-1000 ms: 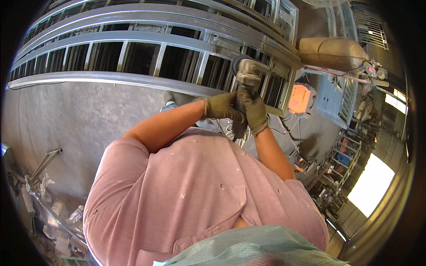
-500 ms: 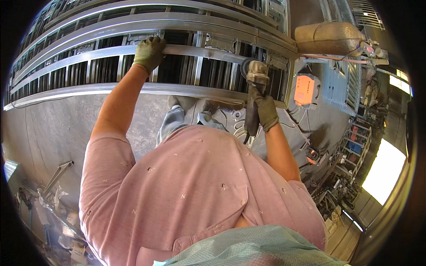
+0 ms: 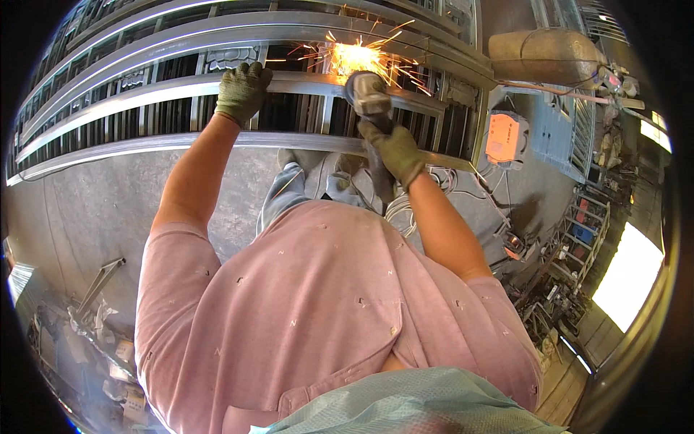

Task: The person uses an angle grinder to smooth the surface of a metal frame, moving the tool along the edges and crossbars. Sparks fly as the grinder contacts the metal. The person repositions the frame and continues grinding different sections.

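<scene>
My left hand [image 3: 243, 90], in a greenish work glove, is closed over a shiny metal rail [image 3: 170, 92] of a barred metal frame. My right hand [image 3: 400, 155], gloved too, wraps round the dark body of an angle grinder [image 3: 370, 98], whose head points away from me. Bright orange sparks [image 3: 356, 58] spray from the grinder's disc where it meets the rail, to the right of my left hand. Glare hides the exact contact spot. Upright bars and dark gaps fill the frame below and behind the rail.
More metal frames [image 3: 181, 36] are stacked on the far side. At right lie a brown gas cylinder [image 3: 546, 58] and an orange-fronted machine [image 3: 504, 139]. Coiled cables [image 3: 401, 211] lie on the concrete floor [image 3: 195, 177] by my feet. A metal rack [image 3: 584, 224] stands farther right.
The grinder in my right hand has moved left along the rail, and sparks now fly from its disc. My left hand keeps its hold at nearly the same place.
</scene>
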`<action>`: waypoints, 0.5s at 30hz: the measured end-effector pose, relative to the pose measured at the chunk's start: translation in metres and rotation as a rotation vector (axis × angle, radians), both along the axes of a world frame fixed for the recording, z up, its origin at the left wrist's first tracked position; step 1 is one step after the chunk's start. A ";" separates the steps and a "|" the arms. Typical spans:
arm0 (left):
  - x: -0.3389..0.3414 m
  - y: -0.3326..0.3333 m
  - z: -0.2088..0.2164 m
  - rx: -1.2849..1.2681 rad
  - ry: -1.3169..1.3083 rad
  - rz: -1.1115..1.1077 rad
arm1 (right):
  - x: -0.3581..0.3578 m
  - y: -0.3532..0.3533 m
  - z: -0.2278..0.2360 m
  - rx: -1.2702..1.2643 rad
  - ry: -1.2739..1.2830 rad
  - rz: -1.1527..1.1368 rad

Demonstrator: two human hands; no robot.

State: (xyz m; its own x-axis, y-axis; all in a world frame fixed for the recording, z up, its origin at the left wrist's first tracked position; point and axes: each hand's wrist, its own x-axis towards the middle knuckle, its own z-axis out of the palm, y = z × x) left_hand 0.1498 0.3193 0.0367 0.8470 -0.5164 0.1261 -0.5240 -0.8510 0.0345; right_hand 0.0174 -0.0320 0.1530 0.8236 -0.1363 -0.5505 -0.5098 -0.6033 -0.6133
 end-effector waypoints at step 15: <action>0.000 0.002 -0.003 -0.031 0.051 0.014 | -0.032 -0.061 0.002 0.105 0.037 -0.284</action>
State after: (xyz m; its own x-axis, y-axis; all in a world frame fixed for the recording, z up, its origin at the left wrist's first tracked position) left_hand 0.1500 0.3213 0.0337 0.8600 -0.5007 0.0980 -0.5086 -0.8566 0.0871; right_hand -0.0146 -0.0928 0.1547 0.7397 -0.2988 -0.6029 -0.6722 -0.3682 -0.6423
